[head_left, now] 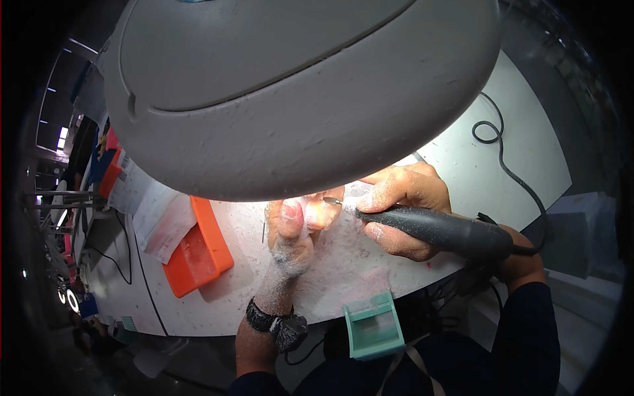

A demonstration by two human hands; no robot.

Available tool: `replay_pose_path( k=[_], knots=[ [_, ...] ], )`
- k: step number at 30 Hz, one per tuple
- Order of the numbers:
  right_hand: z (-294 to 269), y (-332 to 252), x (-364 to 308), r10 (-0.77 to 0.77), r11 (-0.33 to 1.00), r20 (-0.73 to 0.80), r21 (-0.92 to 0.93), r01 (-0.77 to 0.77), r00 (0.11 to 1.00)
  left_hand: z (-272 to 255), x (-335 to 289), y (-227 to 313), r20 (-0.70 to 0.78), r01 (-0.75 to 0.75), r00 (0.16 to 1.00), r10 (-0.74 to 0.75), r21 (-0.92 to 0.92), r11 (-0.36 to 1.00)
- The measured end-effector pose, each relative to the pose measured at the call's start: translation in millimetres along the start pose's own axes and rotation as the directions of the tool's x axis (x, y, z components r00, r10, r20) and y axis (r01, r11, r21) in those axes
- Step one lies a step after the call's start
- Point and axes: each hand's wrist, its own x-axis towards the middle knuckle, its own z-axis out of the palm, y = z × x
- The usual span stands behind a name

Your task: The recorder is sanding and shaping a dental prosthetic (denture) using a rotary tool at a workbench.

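Observation:
My right hand is closed around a black corded rotary handpiece, its grip running back toward the right wrist. From the handpiece's front a thin metal bit points left, reaching my left hand's fingertips. My left hand is closed, thumb and fingers drawn together under bright light. Whatever they pinch is too small and glare-washed to name. Pale powder coats both hands and the left wrist, where a black band with a dark device is worn. A grey rounded housing hides the area just beyond the fingers.
White and pinkish dust lies over the white table. An orange tray with papers or plastic bags stands to the left. A green open box sits at the near edge. The handpiece's black cord loops across the right side.

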Motion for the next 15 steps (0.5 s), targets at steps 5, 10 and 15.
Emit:
replay_pose_path(
  k=[5,10,15],
  knots=[
    [-3,-15,-4,0.239,0.957,-0.168,0.21,-0.202,0.956,-17,12,6,0.138,0.044,0.99,-0.043,-0.011,0.999],
    [-12,-20,-3,0.25,0.962,-0.083,0.135,-0.237,0.965,-10,16,13,0.28,0.304,0.932,-0.23,-0.263,0.915],
    [-8,-12,7,0.018,0.995,-0.043,-0.096,-0.022,0.999,-12,14,11,0.21,0.268,0.952,-0.224,-0.217,0.939]
  ],
)
